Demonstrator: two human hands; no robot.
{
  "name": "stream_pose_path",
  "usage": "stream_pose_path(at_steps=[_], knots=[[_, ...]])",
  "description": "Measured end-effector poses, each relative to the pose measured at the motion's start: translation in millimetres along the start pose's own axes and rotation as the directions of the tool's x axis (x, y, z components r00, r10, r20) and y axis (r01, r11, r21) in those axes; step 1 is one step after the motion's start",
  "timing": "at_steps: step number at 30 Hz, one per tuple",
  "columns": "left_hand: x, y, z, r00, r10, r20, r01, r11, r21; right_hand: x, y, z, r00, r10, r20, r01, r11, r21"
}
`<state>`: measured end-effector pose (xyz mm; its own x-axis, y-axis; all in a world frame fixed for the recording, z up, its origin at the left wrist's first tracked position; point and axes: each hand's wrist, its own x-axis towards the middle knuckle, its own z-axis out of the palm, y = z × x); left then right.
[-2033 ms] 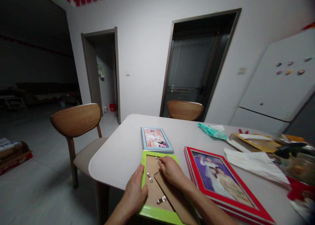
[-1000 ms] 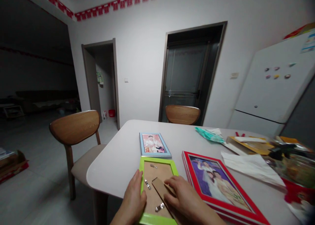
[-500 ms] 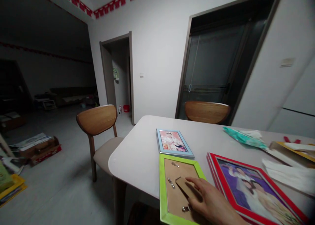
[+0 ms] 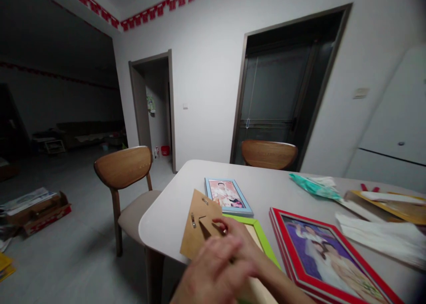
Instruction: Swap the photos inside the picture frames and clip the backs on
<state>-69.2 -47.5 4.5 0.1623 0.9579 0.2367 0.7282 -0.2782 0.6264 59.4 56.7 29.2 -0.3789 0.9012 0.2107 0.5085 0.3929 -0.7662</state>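
Note:
A brown backing board point(image 4: 193, 224) with metal clips and a fold-out stand flap is tilted up, out of the lime green picture frame point(image 4: 264, 242). My right hand point(image 4: 239, 239) is closed on the board's stand flap. In front of it, low in the head view, my left hand point(image 4: 211, 270) has its fingers stretched toward the right, overlapping the right wrist. It appears to hold nothing. Pale material shows inside the green frame, partly covered by my hands and forearm. Just beyond lies a light blue framed photo point(image 4: 228, 194), its top edge farther away.
Red-framed wedding photos point(image 4: 328, 255) lie stacked at the right. Behind them are a teal plastic wrapper point(image 4: 316, 186), white sheets point(image 4: 382, 237) and a yellow-edged box point(image 4: 389, 202). Wooden chairs point(image 4: 124, 166) stand at the table's left and far sides.
The backing board has come out of the green frame and moved left, held in my right hand. My left hand has entered from below. The view has shifted slightly right.

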Motion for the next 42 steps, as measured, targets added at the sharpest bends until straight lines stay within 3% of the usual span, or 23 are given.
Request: stream_pose_path(at_steps=[3,7,12,16,20,24,26,28,30,32,36,39,42], knots=[[12,-28,-16,0.996,0.092,-0.010,-0.088,0.971,0.223,9,-6,16,1.000,-0.026,-0.011,0.025,0.999,-0.029],[14,-72,-19,0.988,0.114,-0.109,-0.052,0.888,0.456,17,-9,45,0.998,-0.063,-0.016,0.061,0.992,-0.108],[10,-116,-4,0.975,0.141,-0.170,-0.040,0.868,0.495,17,-1,71,0.997,-0.062,0.049,0.068,0.987,-0.144],[1,-129,-6,0.985,0.104,-0.138,-0.026,0.880,0.474,7,6,51,0.990,-0.141,0.020,0.142,0.977,-0.158],[-8,-118,-16,0.991,0.055,-0.119,-0.002,0.913,0.407,-4,29,2,0.990,-0.119,-0.069,0.092,0.946,-0.312],[-6,-78,-8,0.990,0.053,-0.130,-0.014,0.958,0.286,-17,66,-32,0.994,0.037,-0.106,-0.085,0.864,-0.496],[0,-51,4,0.994,0.099,-0.043,-0.089,0.976,0.197,-24,80,-37,0.990,0.086,-0.111,-0.133,0.820,-0.557],[8,-26,20,0.977,0.164,0.134,-0.177,0.979,0.097,-28,87,-37,0.987,0.123,-0.105,-0.161,0.791,-0.591],[17,-8,33,0.954,0.137,0.266,-0.161,0.985,0.069,-30,90,-37,0.986,0.139,-0.093,-0.166,0.780,-0.603],[25,3,41,0.946,0.064,0.319,-0.104,0.988,0.112,-29,91,-39,0.985,0.149,-0.085,-0.170,0.777,-0.606],[32,7,41,0.952,0.004,0.307,-0.062,0.982,0.180,-22,93,-47,0.978,0.198,-0.069,-0.200,0.786,-0.585],[34,3,40,0.948,0.003,0.317,-0.059,0.984,0.167,-17,90,-53,0.971,0.199,-0.130,-0.237,0.831,-0.504],[37,-2,40,0.951,0.026,0.308,-0.056,0.994,0.091,-16,78,-58,0.928,0.331,-0.168,-0.357,0.921,-0.154]])
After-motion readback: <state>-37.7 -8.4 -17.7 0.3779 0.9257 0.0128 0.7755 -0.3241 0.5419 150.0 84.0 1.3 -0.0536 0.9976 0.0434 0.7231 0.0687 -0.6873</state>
